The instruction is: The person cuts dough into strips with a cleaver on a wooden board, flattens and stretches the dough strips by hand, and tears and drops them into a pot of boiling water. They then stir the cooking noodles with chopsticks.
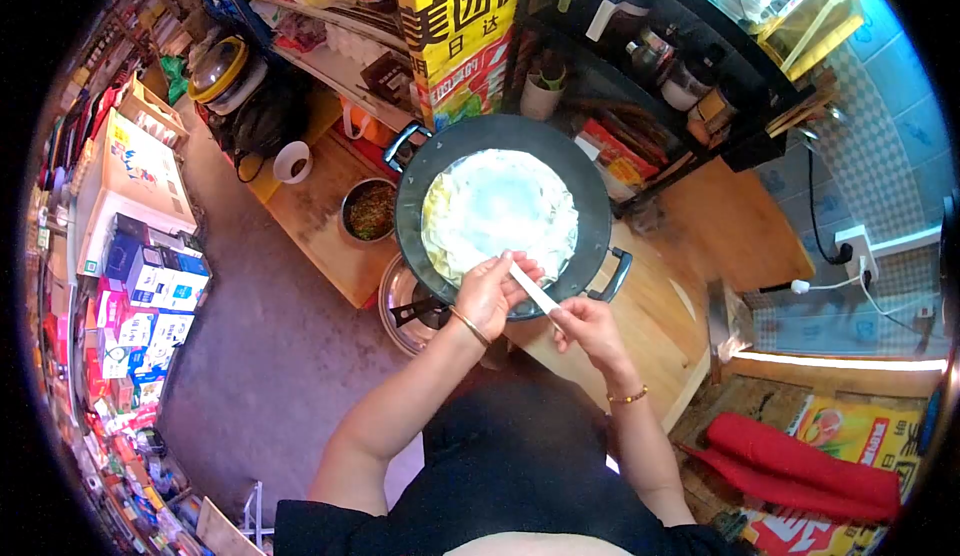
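My left hand is at the near rim of a black two-handled pan, palm turned up. Between its thumb and fingers sits one end of a flat white strip. My right hand pinches the strip's other end, just outside the rim. I cannot tell what the strip is made of. In the pan lies a pale, round, wrinkled layer, its middle washed out by glare.
A metal bowl of dark chopped food and a white cup stand left of the pan on the wooden counter. A dark-handled lid lies close by. Black shelves hold jars behind. Red cloth lies at lower right.
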A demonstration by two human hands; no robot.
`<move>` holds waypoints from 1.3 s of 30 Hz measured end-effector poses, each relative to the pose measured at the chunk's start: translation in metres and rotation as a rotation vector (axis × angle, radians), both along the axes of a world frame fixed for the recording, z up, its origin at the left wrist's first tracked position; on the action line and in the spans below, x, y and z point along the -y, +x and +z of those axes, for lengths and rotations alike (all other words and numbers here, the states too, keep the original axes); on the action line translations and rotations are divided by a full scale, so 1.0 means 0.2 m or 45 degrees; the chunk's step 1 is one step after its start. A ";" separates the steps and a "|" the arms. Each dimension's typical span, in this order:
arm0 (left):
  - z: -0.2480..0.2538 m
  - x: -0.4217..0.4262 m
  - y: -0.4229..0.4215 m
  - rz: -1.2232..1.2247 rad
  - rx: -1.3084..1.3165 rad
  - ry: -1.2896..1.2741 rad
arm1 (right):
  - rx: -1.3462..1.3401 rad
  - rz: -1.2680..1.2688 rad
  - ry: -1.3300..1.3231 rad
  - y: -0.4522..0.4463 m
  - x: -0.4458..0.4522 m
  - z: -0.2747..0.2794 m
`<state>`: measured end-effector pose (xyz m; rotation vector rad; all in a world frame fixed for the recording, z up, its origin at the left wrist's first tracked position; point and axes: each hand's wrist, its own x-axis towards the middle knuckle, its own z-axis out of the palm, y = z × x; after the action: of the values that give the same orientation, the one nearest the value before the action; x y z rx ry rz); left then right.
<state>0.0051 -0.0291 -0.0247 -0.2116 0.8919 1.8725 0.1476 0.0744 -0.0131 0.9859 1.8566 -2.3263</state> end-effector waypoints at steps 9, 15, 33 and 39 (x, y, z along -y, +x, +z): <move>-0.06 0.02 0.14 -0.486 0.422 0.371 | -0.209 -0.140 -0.307 -0.04 0.01 0.03; -0.02 0.01 0.08 -0.115 0.052 0.022 | 0.136 0.041 0.025 -0.02 0.02 0.04; 0.01 0.01 0.14 -0.189 -0.101 -0.028 | 0.035 -0.027 -0.041 -0.01 0.04 0.04; 0.02 0.03 0.01 0.021 0.050 0.019 | -0.050 -0.077 -0.057 0.05 0.02 0.02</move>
<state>0.0076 -0.0360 -0.0197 -0.2463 0.8513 1.8834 0.1567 0.0714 -0.0101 1.0124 1.8043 -2.4276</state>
